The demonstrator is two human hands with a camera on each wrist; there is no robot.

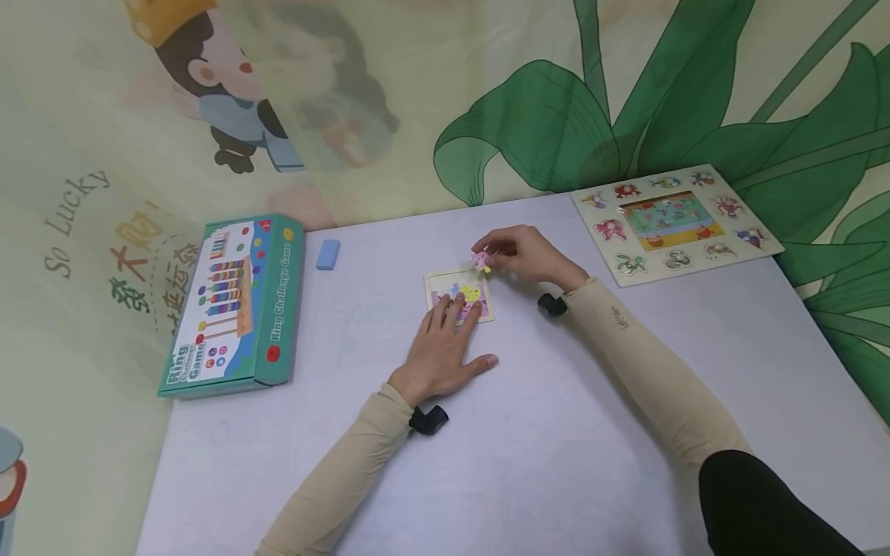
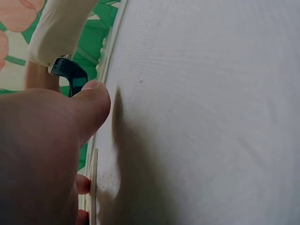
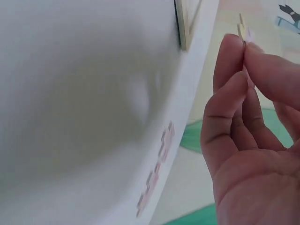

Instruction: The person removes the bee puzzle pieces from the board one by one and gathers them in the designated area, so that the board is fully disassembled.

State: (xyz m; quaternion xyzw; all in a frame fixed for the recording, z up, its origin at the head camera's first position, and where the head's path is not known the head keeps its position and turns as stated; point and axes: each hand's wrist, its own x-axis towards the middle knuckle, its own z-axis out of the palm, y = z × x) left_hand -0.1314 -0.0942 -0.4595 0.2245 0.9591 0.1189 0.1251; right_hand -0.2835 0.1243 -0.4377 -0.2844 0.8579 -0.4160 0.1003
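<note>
A small square puzzle board [image 1: 492, 313] with a pale frame and a purple and yellow picture lies on the table. My left hand [image 1: 441, 351] rests on its near part, fingers spread and straight, covering some of the picture. Just past the board's far right corner, my right hand [image 1: 524, 255] pinches a small pink and yellow puzzle piece [image 1: 480, 260]. In the right wrist view the thin piece [image 3: 242, 32] shows edge-on between thumb and fingertips, raised above the table. The left wrist view shows my left thumb [image 2: 96, 105] and the edge of the board [image 2: 93, 187].
At the left lies a green game box [image 1: 281, 309], with a blue block [image 1: 328, 255] beside it. A larger picture board [image 1: 605, 255] with several animal pieces lies at the back right. A printed curtain [image 1: 389, 177] hangs along the table's far edge. Pinkish wavy-edged shapes [image 3: 165, 143] lie on the tabletop.
</note>
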